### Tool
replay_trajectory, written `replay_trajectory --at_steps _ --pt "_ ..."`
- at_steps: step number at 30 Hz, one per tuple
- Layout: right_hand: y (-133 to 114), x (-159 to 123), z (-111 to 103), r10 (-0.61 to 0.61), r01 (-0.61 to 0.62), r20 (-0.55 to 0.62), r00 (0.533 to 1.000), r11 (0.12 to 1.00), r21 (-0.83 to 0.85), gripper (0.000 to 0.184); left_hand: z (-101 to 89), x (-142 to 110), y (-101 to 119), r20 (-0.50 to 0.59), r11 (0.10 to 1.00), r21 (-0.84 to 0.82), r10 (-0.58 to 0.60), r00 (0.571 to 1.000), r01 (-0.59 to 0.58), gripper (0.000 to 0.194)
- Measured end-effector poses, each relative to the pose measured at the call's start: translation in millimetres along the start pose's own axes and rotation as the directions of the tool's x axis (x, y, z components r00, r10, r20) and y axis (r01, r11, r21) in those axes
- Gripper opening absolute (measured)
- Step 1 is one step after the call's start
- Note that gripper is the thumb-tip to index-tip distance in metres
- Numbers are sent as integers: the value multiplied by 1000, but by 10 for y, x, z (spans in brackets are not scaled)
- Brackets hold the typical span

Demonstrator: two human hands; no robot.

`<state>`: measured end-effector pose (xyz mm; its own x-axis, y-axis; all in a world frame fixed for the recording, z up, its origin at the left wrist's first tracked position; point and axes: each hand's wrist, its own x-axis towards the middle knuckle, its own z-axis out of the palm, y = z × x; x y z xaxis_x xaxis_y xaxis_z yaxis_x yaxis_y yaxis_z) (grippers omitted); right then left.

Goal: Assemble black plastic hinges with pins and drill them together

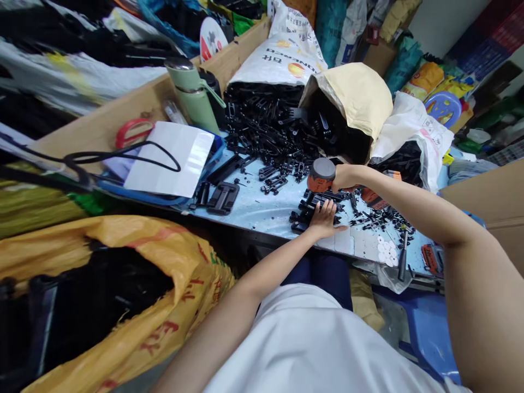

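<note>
My right hand (pixel 344 177) is wrapped round an orange and black cordless drill (pixel 321 174), whose round grey end faces up. The drill is over a cluster of black plastic parts (pixel 313 202) near the table's front edge; its tip is hidden. On the near side of that cluster lies my left hand (pixel 323 219), fingers stretched over the parts and thumb pointing off to the right. Small black pieces (pixel 374 218) are scattered to the right of both hands. Farther back, a heap of black plastic clips (pixel 266 128) spills from a white sack (pixel 282 54).
A paper sack (pixel 352 93) and another white sack (pixel 426 128) hold black parts. At right are white discs (pixel 387 251), a black-handled tool (pixel 403 256) and an orange-black battery-like block (pixel 432 259). Left are a green flask (pixel 194 95), a blue tray (pixel 164 199) and a yellow sack (pixel 196 273).
</note>
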<state>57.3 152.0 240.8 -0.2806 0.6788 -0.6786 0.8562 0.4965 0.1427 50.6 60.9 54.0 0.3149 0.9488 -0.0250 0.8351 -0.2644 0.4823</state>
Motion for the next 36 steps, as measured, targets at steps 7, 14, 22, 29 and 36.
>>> replay_trajectory --at_steps 7,14,22,29,36 --pt "-44 -222 85 -84 80 -33 996 992 -95 24 -9 -40 2 -109 1000 16 25 994 -23 85" --pt "-249 -204 165 -49 52 47 998 996 -68 24 -57 -68 11 -69 1000 -15 16 997 -17 84" --pt "-381 -521 170 -77 71 -27 997 984 -165 29 -88 -65 3 -4 996 -85 -17 1000 16 80" --pt "-562 -276 296 -110 110 10 994 994 13 28 -123 -85 18 39 991 -112 -63 997 67 75" --pt "17 -245 329 -201 180 39 979 937 298 26 -87 -98 -54 -43 1000 -26 12 999 -13 70"
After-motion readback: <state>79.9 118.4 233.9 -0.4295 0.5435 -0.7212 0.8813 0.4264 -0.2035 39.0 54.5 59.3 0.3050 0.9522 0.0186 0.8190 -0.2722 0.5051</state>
